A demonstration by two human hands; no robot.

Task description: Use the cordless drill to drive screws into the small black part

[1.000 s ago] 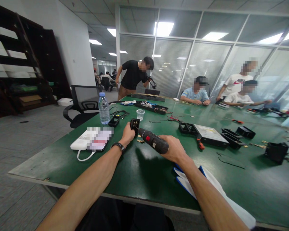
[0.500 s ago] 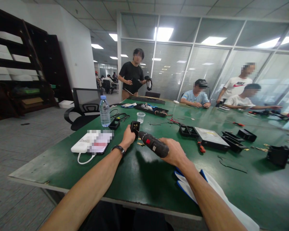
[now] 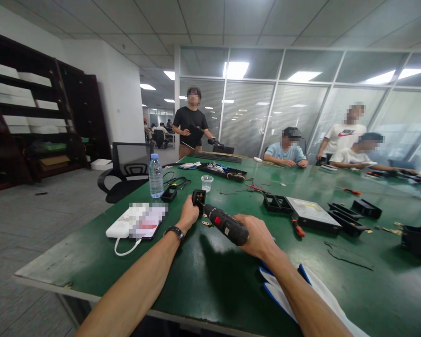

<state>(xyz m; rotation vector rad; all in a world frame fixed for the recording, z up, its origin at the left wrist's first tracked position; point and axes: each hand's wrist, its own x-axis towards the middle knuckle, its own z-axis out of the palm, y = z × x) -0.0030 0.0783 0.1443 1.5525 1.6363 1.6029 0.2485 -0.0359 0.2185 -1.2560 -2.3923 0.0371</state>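
Note:
My left hand (image 3: 189, 213) is closed around a small black plastic housing (image 3: 198, 196) and holds it up above the table, its open side facing me with brass-coloured pieces inside. In my right hand (image 3: 257, 234) is a black cordless screwdriver (image 3: 226, 223) with a red mark on its body. Its bit points into the housing; whether the tip touches a screw is too small to tell. Small brass-coloured metal plates (image 3: 206, 223) lie on the table just below the housing. White gloves with blue edges (image 3: 279, 295) lie under my right forearm.
On the green table (image 3: 101, 271) stand a water bottle (image 3: 156, 177) and a plastic cup (image 3: 206, 183). A power bank (image 3: 121, 224) lies beside a phone at left. To the right are a silver metal box (image 3: 312, 213), black frames (image 3: 277, 203) and an orange-handled tool (image 3: 297, 228). People are across the table.
The view has tilted up a little, so everything sits lower. Both hands keep the screwdriver and housing in the same relation. The standing person across the table has lowered the black object in one hand.

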